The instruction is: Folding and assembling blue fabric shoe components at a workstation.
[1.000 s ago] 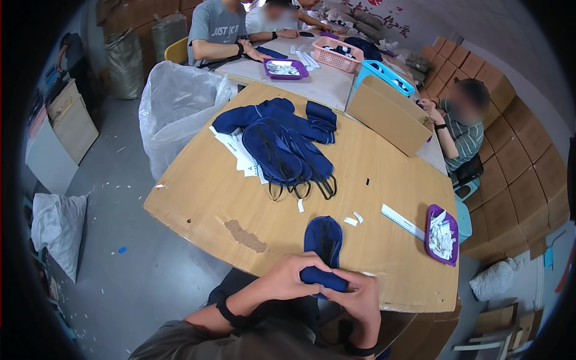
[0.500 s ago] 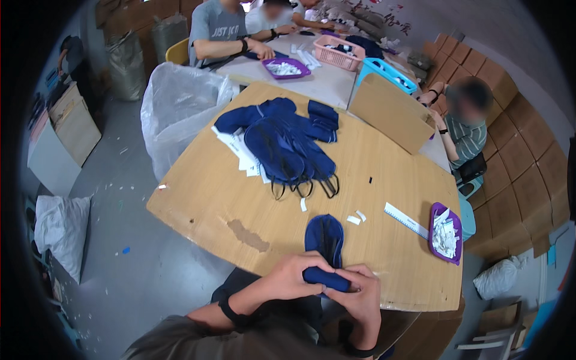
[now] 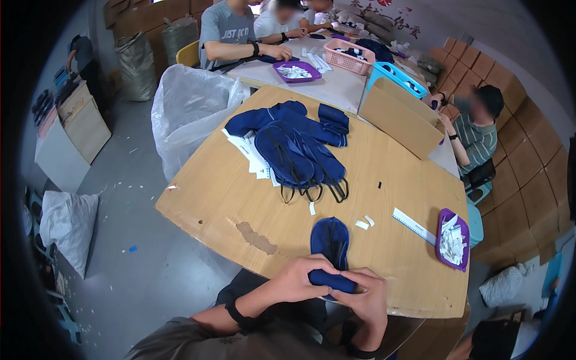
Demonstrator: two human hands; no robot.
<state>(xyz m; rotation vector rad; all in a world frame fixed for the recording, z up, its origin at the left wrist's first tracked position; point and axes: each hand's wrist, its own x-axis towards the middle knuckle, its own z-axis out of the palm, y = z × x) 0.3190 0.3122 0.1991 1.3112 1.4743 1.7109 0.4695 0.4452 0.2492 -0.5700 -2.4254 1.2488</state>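
A dark blue sleep mask [image 3: 330,241] lies at the near edge of the wooden table [image 3: 384,198], its near end rolled over. My left hand [image 3: 298,279] grips that rolled end from the left. From the right, my right hand [image 3: 367,295] pinches the same fold. A pile of more blue sleep masks [image 3: 291,153] with black straps sits further out on the table, on top of white paper sheets [image 3: 251,155].
A white ruler [image 3: 413,225] and a purple tray [image 3: 453,239] of white slips lie right. Small white scraps [image 3: 362,224] dot the table. A cardboard box [image 3: 401,117] stands behind. A clear plastic bag [image 3: 191,111] stands left. Other people sit at the far table and right.
Both hands have kept hold of the mask's near end and shifted only slightly. The view has moved a little.
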